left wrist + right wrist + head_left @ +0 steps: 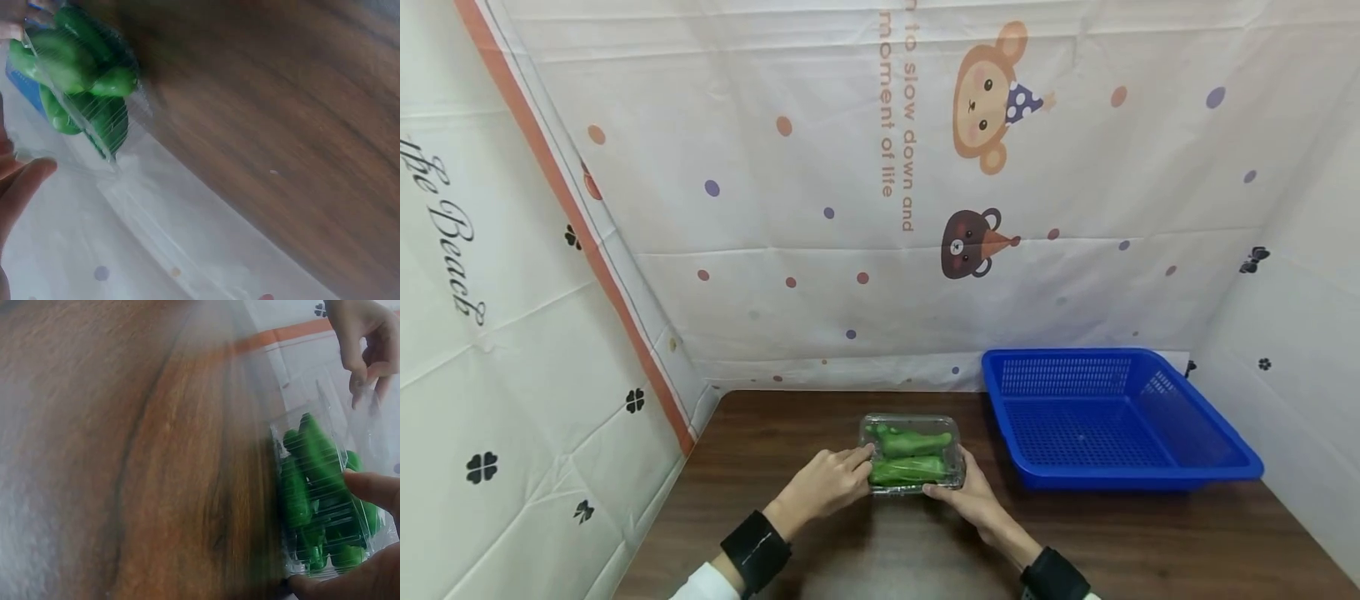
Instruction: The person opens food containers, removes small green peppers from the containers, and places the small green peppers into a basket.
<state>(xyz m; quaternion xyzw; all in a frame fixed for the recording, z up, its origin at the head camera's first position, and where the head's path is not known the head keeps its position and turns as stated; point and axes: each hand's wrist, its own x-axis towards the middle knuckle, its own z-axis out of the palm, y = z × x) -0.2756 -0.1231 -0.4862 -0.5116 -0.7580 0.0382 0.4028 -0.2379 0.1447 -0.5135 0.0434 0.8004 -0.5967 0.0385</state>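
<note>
A clear plastic box [912, 418] with several green peppers [912, 443] inside lies on the brown table, between the two hands. My left hand [829, 486] is at the box's left side; in the left wrist view its fingertips [42, 167] pinch the edge of a clear plastic lid [78, 167]. That lid seems to stand partly lifted from the box. On the other side my right hand [972, 498] grips the box by its right end, and its thumb lies near the front corner. The right wrist view shows the peppers [295, 494] through the ribbed plastic.
To the right of the box stands a blue plastic basket [1026, 481] with perforated walls. A brown wooden table [737, 467] carries everything. Behind it and at both sides hang white printed cloths [760, 217].
</note>
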